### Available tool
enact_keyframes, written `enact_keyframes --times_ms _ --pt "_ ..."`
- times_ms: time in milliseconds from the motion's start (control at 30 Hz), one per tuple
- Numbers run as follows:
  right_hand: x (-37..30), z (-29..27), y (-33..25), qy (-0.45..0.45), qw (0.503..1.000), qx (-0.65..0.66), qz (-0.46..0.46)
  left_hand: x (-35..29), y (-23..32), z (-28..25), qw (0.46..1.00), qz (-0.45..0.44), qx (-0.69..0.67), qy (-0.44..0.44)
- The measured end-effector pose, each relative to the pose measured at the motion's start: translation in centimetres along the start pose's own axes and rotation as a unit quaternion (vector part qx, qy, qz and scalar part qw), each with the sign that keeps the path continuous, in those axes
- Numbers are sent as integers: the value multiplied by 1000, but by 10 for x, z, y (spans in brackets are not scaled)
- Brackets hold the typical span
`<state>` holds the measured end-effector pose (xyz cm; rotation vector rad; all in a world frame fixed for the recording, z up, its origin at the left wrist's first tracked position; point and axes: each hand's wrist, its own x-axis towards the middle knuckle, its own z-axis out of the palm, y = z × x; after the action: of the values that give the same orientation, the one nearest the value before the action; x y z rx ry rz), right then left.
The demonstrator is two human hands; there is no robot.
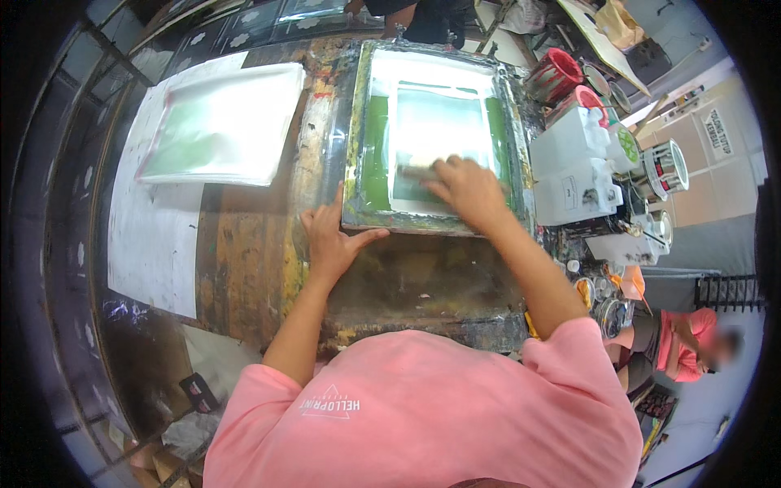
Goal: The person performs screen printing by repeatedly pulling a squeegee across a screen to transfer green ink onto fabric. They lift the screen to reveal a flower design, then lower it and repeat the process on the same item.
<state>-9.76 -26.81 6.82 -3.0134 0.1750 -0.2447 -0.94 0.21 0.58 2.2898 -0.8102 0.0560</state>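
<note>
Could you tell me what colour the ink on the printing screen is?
Green, on the printing screen, seen in the head view.

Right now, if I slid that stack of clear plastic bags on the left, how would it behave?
The stack of clear plastic bags looks thin and glossy, so probably floppy and light. Its smooth film likely slips easily over the white paper beneath, and top sheets may shift separately.

We find a rectangular printing screen [431, 134] lying flat on the paint-stained counter [244, 260], its metal frame smeared and worn. Green ink coats the mesh along both sides of a pale central panel. A squeegee [419, 172] rests across the mesh near the frame's near edge.
</note>
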Motion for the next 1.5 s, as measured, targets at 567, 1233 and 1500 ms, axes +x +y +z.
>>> enact_keyframes --times_ms 567,1233,1500 --pt "35 -139 -21 305 947 -97 -41 74 94 -56 898 19 -416 140" --pt "104 -213 -2 291 956 -41 -23 73 62 -7 994 90 -7 57" --pt "97 -213 -6 284 958 -35 -7 122 11 -84 985 60 49 152"
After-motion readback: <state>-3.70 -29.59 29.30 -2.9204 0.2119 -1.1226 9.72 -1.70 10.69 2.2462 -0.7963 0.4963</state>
